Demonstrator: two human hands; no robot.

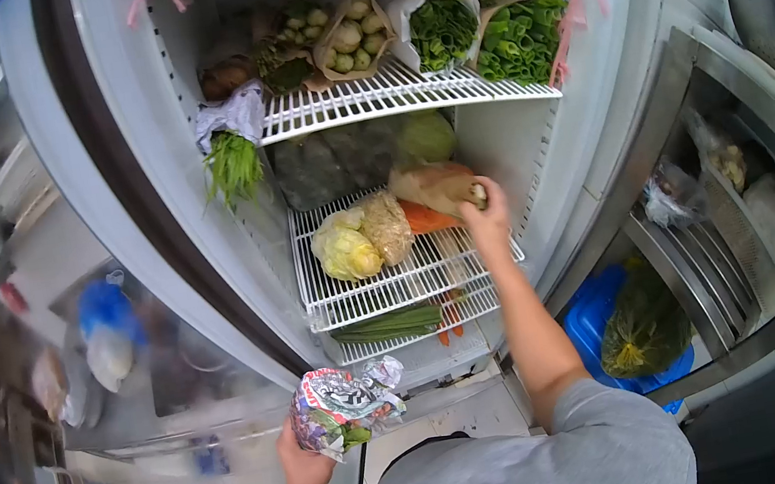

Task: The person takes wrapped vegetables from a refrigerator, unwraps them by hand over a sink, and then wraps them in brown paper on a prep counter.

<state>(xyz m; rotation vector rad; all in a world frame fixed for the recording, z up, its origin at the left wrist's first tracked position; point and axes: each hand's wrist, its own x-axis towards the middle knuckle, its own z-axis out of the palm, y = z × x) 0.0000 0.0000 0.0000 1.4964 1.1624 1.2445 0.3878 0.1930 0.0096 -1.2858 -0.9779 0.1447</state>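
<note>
My left hand (pixel 306 458) is closed round a bundle (pixel 347 403) wrapped in printed paper, held low in front of the open fridge. Green leaves poke out of its lower end. My right hand (pixel 488 212) reaches onto the middle shelf, its fingers closed on the near end of a brown paper-wrapped vegetable (pixel 434 187). A pale tip shows at that end; the paper hides the rest. Orange carrots (pixel 426 217) lie beneath it. To its left are a pale yellow-green cabbage (pixel 345 246) and a knobbly pale vegetable (pixel 387 227).
The upper wire rack (pixel 337 107) bears paper-wrapped greens (pixel 444 31) and a bag of round green vegetables (pixel 355 36). Long green vegetables (pixel 387 326) lie on the lowest rack. A steel rack with a blue basket (pixel 585 333) stands at right. The fridge door (pixel 150 192) is at left.
</note>
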